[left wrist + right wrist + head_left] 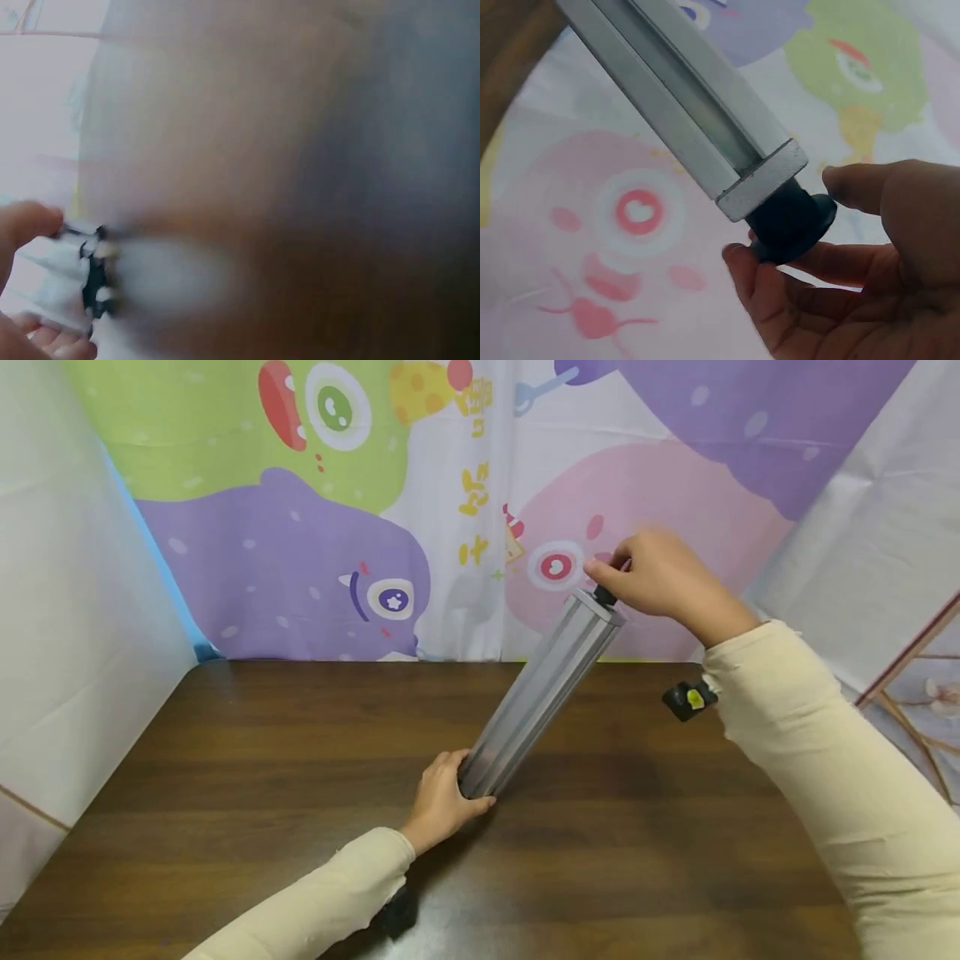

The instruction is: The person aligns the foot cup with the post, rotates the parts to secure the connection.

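A long grey aluminium profile (pixel 536 697) with grooved sides is held at a slant above the table. My left hand (pixel 442 802) grips its lower end, thumb on one side and fingers on the other. In the left wrist view, that end's black and silver face (pixel 94 281) shows between thumb and fingers, blurred. A grey plate (pixel 763 181) caps the upper end. From this cap sticks out a dark round-flanged foot (pixel 787 221). My right hand (pixel 656 577) holds the foot with thumb and fingers on opposite sides of it.
Under the hands lies a dark brown wooden table (pixel 300 760). A cartoon-printed cloth (pixel 465 527) hangs behind it, and a white sheet (pixel 82 577) stands along the left. A black camera block (pixel 684 700) hangs below the right cuff.
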A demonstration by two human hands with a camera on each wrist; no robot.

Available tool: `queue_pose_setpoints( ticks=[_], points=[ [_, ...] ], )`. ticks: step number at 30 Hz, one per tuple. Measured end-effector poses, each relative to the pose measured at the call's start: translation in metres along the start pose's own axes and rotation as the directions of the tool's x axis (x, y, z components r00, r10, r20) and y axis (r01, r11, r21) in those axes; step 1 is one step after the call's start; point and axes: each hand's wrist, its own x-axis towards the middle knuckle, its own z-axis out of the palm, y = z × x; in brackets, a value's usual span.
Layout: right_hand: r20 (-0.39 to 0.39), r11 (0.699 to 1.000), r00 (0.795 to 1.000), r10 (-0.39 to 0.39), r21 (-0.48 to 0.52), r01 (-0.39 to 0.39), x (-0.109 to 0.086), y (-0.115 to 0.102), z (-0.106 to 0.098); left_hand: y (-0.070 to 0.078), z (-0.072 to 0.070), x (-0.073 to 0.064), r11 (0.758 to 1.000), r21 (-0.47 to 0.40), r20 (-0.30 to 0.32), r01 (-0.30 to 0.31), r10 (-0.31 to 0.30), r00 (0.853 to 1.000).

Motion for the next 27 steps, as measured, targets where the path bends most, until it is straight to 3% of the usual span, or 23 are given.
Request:
queue_pose_setpoints(
  ticks=[3,5,8,11,18,22,27],
  points=[
    [0.085,0.995,0.996,0.033,0.093,-0.041,-0.007,0.019,0.009,-0.009,-0.021,0.006,0.999,0.037,0.05,-0.03,0.029,0.998],
    [0.18,0.973,0.982,0.063,0.206,-0.1,-0.013,0.034,0.02,-0.018,-0.039,0.011,0.996,0.061,0.088,-0.064,0.059,0.994],
    [0.332,0.897,0.94,0.081,0.386,-0.214,-0.024,0.058,0.041,-0.029,-0.066,0.015,0.989,0.095,0.155,-0.114,0.099,0.983],
    [0.418,0.828,0.907,0.047,0.492,-0.269,-0.036,0.083,0.068,-0.037,-0.09,0.018,0.976,0.139,0.202,-0.169,0.139,0.97],
    [0.356,0.839,0.925,-0.137,0.538,-0.083,-0.067,0.122,0.144,-0.041,-0.127,0.024,0.94,0.261,0.283,-0.22,0.143,0.948],
    [0.33,0.817,0.921,-0.205,0.577,-0.025,-0.077,0.133,0.183,-0.043,-0.134,0.024,0.927,0.298,0.324,-0.227,0.125,0.938],
    [0.343,0.835,0.915,-0.214,0.551,-0.011,-0.084,0.136,0.209,-0.047,-0.134,0.027,0.919,0.312,0.385,-0.239,0.107,0.917]
  ],
)
